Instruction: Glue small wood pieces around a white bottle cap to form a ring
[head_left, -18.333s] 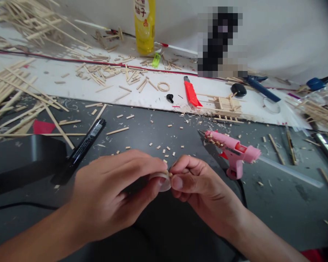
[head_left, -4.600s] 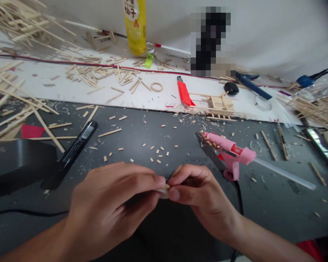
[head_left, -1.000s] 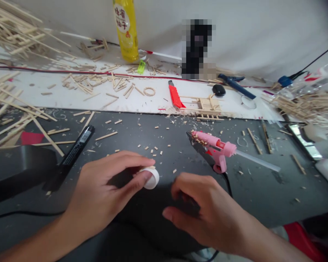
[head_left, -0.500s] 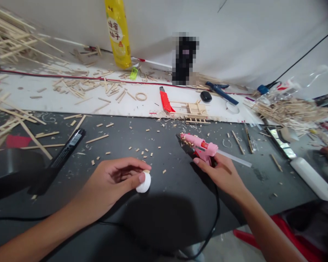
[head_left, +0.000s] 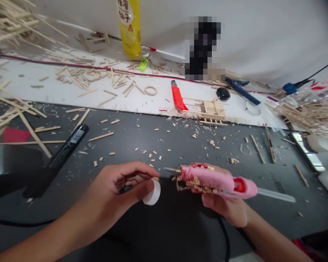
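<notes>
Between thumb and fingers, my left hand (head_left: 125, 189) pinches a small white round cap (head_left: 152, 193) with a tiny wood piece (head_left: 155, 179) at its top edge. My right hand (head_left: 226, 207) is wrapped round a pink glue gun (head_left: 210, 180), whose metal nozzle points left toward my left fingertips, a short gap away. Bits of wood and glue strings cling to the gun's side, and a clear glue stick (head_left: 276, 194) sticks out of its rear. Small cut wood pieces (head_left: 150, 155) lie scattered just beyond my left hand.
A black marker (head_left: 68, 147) lies at the left. Behind are a red cutter (head_left: 178, 96), a small wooden model (head_left: 211, 108), a yellow bottle (head_left: 129, 31) and blue pliers (head_left: 243, 91). Wood sticks (head_left: 314, 109) are piled at the right; the gun's black cable (head_left: 224, 236) hangs near the front.
My right hand has raised and turned the glue gun, bringing it nearer the camera, with its nozzle now close to the cap. My left hand keeps its pinch. The view has shifted to the right.
</notes>
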Available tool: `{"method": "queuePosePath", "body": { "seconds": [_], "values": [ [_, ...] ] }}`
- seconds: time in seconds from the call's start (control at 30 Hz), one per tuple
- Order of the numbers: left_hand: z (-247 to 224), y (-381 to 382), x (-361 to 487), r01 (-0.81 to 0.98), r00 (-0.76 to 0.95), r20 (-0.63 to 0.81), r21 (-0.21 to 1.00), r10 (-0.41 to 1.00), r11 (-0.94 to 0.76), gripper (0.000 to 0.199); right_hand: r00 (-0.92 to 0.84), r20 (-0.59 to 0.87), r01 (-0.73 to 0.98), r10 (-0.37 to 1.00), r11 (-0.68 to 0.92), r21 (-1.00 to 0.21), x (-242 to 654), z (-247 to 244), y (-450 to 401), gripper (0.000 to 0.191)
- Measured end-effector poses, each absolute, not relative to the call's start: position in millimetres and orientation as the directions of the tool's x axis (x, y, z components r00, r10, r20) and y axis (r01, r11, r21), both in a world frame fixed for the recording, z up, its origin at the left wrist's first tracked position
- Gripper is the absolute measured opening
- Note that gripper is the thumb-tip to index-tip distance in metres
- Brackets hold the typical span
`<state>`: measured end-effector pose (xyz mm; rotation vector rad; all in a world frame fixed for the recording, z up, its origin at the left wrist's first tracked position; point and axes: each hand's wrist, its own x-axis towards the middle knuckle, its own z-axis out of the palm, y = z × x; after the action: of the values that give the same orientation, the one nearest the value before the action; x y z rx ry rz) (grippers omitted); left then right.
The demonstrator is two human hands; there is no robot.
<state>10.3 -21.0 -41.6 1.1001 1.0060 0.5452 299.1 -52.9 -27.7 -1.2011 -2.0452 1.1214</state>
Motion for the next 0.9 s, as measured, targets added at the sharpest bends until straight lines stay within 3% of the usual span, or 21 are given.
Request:
{"method": "queuePosePath", "body": {
  "seconds": [0.1,0.2,0.53,0.9],
  "values": [
    [-42.4,-21.8,9.9,0.069,0.479,-0.413,0.898,0.775,0.436,0.019,-0.530,0.036,0.523,0.847,0.360,-0.772,290.5,-27.7,-50.4,0.015],
    [-41.7,-22.4,10.1,0.064,0.467,-0.422,0.892,0.777,0.447,0.016,-0.503,0.035,0.556,0.863,0.355,-0.752,286.6,-32.9,-53.2,0.010],
    [-37.9,-20.5,13.6,0.116,0.429,-0.446,0.890,0.786,0.442,0.019,-0.469,-0.026,0.661,0.883,0.332,-0.674,289.9,-44.2,-64.0,0.027],
    [-39.8,-25.8,13.3,0.138,0.398,-0.447,0.893,0.801,0.429,0.017,-0.456,-0.017,0.575,0.890,0.280,-0.769,299.1,-59.0,-73.7,0.025]
  ]
}}
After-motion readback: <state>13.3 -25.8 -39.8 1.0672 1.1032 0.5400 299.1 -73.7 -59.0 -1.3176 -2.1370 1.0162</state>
